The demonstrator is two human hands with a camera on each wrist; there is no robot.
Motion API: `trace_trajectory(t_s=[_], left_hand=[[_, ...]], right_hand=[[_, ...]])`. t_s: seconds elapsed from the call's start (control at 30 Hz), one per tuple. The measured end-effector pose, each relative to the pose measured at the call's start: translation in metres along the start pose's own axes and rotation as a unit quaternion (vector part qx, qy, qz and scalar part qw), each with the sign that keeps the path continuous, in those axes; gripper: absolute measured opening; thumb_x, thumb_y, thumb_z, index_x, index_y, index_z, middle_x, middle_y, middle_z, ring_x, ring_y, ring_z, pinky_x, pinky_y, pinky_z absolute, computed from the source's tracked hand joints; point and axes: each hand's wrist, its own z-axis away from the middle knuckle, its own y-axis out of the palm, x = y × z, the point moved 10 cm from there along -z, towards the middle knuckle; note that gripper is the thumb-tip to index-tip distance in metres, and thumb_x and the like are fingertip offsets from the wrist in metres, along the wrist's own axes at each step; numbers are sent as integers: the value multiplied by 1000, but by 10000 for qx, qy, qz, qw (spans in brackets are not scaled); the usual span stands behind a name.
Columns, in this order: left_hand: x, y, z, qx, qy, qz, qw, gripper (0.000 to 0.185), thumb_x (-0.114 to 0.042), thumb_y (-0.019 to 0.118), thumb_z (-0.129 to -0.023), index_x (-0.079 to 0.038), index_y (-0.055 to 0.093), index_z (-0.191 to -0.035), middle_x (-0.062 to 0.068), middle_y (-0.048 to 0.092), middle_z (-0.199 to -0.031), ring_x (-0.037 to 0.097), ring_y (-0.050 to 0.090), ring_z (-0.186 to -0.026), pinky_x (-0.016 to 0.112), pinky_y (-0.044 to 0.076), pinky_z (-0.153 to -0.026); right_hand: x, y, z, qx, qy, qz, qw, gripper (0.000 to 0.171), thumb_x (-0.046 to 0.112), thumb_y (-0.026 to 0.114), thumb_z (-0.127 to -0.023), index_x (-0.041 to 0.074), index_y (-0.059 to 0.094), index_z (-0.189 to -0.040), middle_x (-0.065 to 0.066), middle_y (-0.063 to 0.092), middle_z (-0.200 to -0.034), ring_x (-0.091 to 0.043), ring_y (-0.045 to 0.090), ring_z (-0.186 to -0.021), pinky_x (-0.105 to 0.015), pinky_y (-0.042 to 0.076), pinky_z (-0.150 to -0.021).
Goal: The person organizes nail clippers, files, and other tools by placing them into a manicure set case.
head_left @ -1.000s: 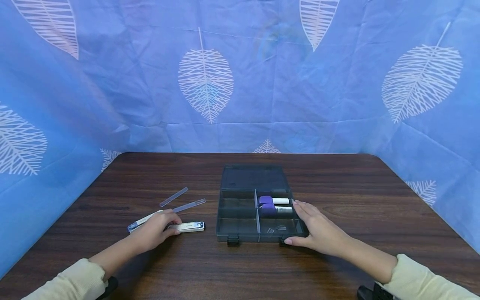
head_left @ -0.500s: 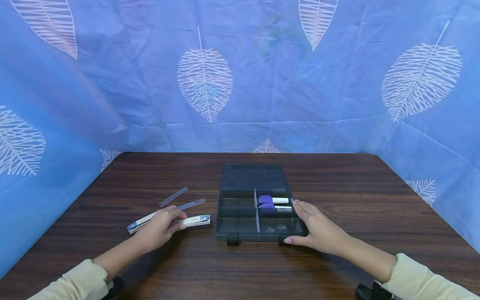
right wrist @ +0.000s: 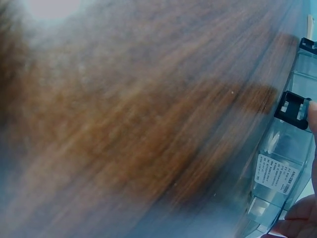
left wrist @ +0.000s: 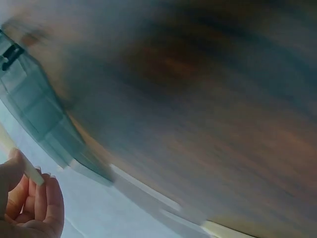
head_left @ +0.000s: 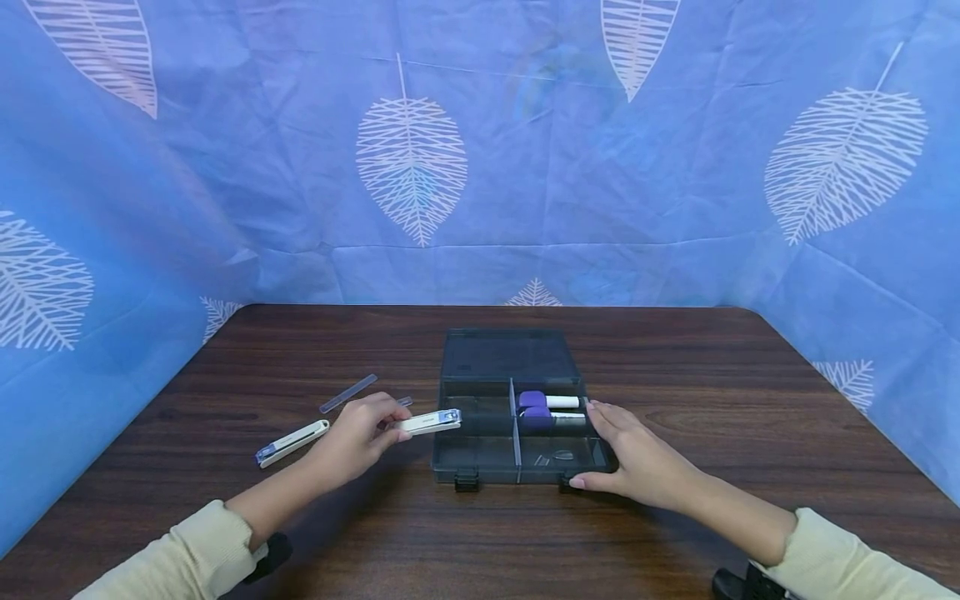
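My left hand (head_left: 360,437) pinches a white nail clipper (head_left: 431,422) between thumb and fingers, its metal end over the left edge of an open, dark translucent compartment box (head_left: 475,476). In the left wrist view, only part of the held clipper (left wrist: 33,174) shows. A second white nail clipper (head_left: 291,442) lies on the table, left of that hand. My right hand (head_left: 645,458) holds the box's right front corner, thumb at the front latch and fingers along the right side. Two purple-and-white items (head_left: 535,408) lie in its back right compartment, and small clear pieces (head_left: 562,455) in the front right one.
A clear plastic strip (head_left: 348,393) lies on the brown wooden table (head_left: 675,358), left of the box. Another clear strip (head_left: 406,402) is mostly hidden behind my left hand. The box lid (head_left: 506,354) lies back behind the compartments. Blue leaf-patterned cloth (head_left: 480,167) surrounds the table.
My left hand has lifted the nail clipper off the table and carried it right, up to the box's left edge. My right hand stays at the box corner.
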Motion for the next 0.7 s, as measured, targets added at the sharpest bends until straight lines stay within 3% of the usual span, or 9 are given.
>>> trace_trajectory(t_s=[0.43, 0.7], left_hand=[[-28, 20, -20, 337, 264, 212, 9989, 11, -5, 68, -81, -2, 69, -91, 3, 62, -84, 3, 44, -66, 16, 41, -54], [-46, 40, -31, 1030, 399, -362, 9932, 11, -6, 67, -83, 0, 69, -92, 6, 61, -84, 10, 50, -71, 20, 46, -60]], right_hand=[[1, -1, 0, -19, -76, 44, 10000, 98, 60, 66, -73, -10, 39, -136, -27, 39, -141, -44, 38, -129, -56, 40, -97], [3, -2, -1, -30, -129, 67, 9999, 98, 61, 66, -72, -10, 40, -135, -28, 40, -140, -45, 39, -127, -56, 41, -96]])
